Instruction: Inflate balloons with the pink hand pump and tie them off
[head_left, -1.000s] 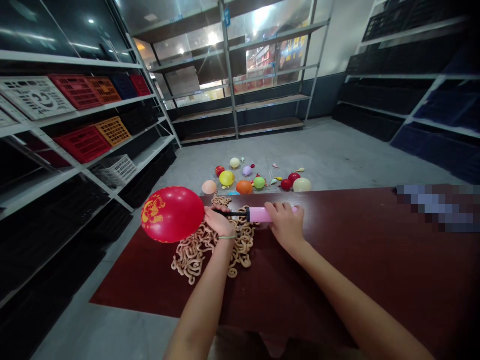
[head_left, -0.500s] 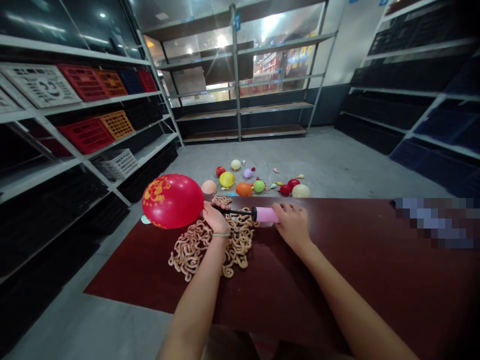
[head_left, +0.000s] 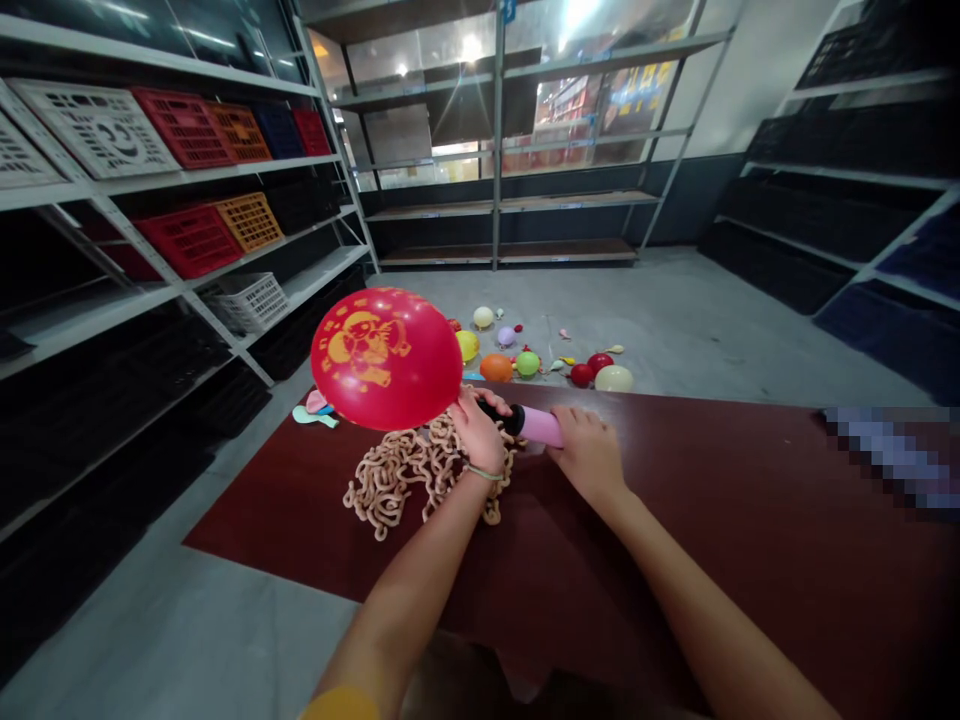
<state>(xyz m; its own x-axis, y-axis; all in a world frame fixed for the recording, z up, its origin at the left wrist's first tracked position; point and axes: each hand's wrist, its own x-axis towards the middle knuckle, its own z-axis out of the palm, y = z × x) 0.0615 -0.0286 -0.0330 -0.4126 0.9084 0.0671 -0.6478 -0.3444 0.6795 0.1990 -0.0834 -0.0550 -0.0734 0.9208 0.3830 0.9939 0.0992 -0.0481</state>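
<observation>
A red balloon [head_left: 386, 360] with a yellow printed figure is puffed up at the left of my hands. My left hand [head_left: 481, 435] is closed around the balloon's neck and the black end of a hand balloon pump [head_left: 541, 427]; the nozzle itself is hidden by the fingers. My right hand [head_left: 589, 450] grips the pump's pink barrel. The black end sits close against the barrel, with no rod showing between. Under my left hand lies a heap of twisted beige strands [head_left: 386, 485] on the dark red table [head_left: 600, 590].
Limp balloons [head_left: 315, 412] lie at the table's left edge. Beyond the far edge, several blown-up balloons, including an orange balloon [head_left: 496, 367], are on the floor. Shelves with crates [head_left: 187, 240] stand left; a pixelated patch [head_left: 892, 450] covers something at right.
My left hand has moved right toward my right hand, so the pump's black rod has gone into the barrel. The red balloon has moved right and up and looks bigger. The view has shifted.
</observation>
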